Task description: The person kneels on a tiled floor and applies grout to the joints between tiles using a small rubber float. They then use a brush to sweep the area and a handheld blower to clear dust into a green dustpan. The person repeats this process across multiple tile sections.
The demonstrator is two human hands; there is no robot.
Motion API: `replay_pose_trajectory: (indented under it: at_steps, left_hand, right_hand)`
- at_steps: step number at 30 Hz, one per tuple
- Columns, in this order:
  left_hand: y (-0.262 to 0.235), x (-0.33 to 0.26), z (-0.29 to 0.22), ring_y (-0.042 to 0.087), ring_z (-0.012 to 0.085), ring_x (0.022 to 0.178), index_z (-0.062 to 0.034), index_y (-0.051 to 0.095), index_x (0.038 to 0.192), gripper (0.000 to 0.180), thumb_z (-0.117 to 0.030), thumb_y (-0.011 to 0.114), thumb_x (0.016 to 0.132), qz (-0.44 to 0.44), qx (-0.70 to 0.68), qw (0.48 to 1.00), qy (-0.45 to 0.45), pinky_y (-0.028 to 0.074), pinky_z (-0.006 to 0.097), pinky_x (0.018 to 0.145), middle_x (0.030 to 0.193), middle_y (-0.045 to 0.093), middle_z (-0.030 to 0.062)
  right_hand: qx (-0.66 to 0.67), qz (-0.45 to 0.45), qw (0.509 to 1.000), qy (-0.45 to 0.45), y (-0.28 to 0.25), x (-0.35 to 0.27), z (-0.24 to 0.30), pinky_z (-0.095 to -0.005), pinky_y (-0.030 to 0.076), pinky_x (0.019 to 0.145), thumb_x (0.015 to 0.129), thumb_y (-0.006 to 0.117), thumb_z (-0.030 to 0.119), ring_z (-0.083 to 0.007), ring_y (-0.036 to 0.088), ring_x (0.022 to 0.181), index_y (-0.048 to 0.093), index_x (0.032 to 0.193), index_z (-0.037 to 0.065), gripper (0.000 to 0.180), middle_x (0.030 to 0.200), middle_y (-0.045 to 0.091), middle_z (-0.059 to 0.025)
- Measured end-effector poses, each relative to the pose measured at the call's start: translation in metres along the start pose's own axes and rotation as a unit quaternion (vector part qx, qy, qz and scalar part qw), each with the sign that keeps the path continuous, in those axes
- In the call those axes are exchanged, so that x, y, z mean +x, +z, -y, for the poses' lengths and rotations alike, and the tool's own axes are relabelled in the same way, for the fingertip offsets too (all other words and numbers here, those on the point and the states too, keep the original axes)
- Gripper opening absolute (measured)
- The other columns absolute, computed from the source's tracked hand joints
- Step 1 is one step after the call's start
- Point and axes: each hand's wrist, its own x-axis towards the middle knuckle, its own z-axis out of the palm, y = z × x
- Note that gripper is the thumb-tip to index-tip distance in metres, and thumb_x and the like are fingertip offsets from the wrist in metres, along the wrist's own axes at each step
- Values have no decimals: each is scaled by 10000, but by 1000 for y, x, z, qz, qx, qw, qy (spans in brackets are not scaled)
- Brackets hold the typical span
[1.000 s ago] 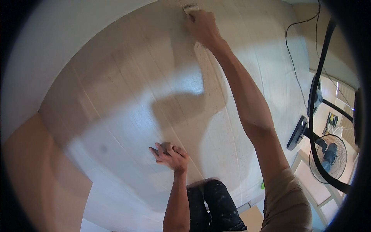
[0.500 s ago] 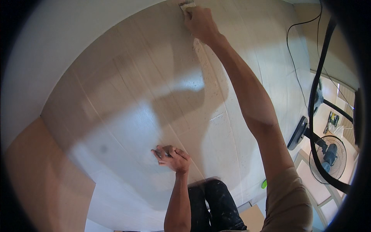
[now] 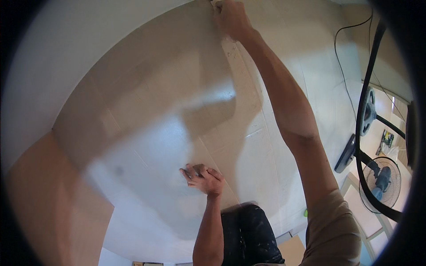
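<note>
My right hand [image 3: 231, 18] is stretched far forward over the pale tiled floor [image 3: 146, 102], at the top edge of the head view. Its fingers are closed on a small pale tool [image 3: 216, 3] that presses on a long tile joint [image 3: 242, 71]; most of the tool is hidden by the fingers. My left hand [image 3: 202, 177] is propped on the floor close to my knee [image 3: 248, 230], fingers bent and spread on the tile, with nothing seen in it. Both arms throw a wide shadow across the tiles.
A standing fan [image 3: 377, 181] and a black curved stand [image 3: 367, 111] are on the right. A thin black cable [image 3: 344, 57] runs over the floor at the upper right. A tan wall [image 3: 40, 204] borders the left.
My right hand has slid farther away along the joint, toward the top edge. My left hand has shifted slightly nearer to my knee and stays on the floor.
</note>
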Motion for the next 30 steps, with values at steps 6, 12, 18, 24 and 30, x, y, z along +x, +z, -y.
replay_pose_trajectory:
  at_steps: [6, 12, 18, 24, 30]
  left_hand:
    - [0, 3, -3, 208, 610, 1456, -135, 474, 1149, 264, -118, 511, 888, 15, -9, 1000, -14, 269, 716, 983, 1497, 345, 245]
    - [-4, 2, 3, 205, 621, 1455, -160, 465, 1157, 284, -149, 547, 885, 1, 1, 1000, -6, 280, 731, 968, 1532, 312, 230]
    - [-2, 0, -2, 212, 613, 1459, -118, 494, 1143, 247, -138, 519, 898, -9, 2, 1000, 7, 266, 727, 992, 1517, 342, 253]
    - [-5, 5, -2, 211, 606, 1462, -101, 507, 1108, 199, -132, 512, 911, 4, 4, 1000, 3, 270, 721, 996, 1474, 368, 260]
    - [-11, 9, -7, 160, 600, 1476, -102, 481, 1144, 216, -145, 495, 933, 27, 6, 1000, -14, 280, 725, 972, 1480, 343, 266]
  right_hand:
    - [9, -6, 999, -45, -3, 2, -1, -500, 563, 794, 908, 624, 146, -476, 699, 822, 731, 1001, -35, 230, 845, 711, -275]
    - [22, -34, 999, -35, 7, -12, 0, -504, 558, 783, 930, 614, 192, -436, 710, 793, 747, 1035, 13, 246, 836, 711, -264]
    - [74, 61, 985, 141, -13, -3, 16, -496, 560, 742, 962, 612, 258, -437, 702, 768, 731, 1050, 17, 283, 825, 708, -264]
    - [50, -13, 997, 60, -76, -178, -9, -388, 499, 580, 986, 675, 288, -176, 609, 583, 711, 1127, -40, 359, 701, 659, -173]
    - [81, 22, 945, 317, -112, -414, -9, -278, 368, 469, 978, 723, 168, -67, 442, 571, 643, 1007, -39, 224, 639, 499, -20]
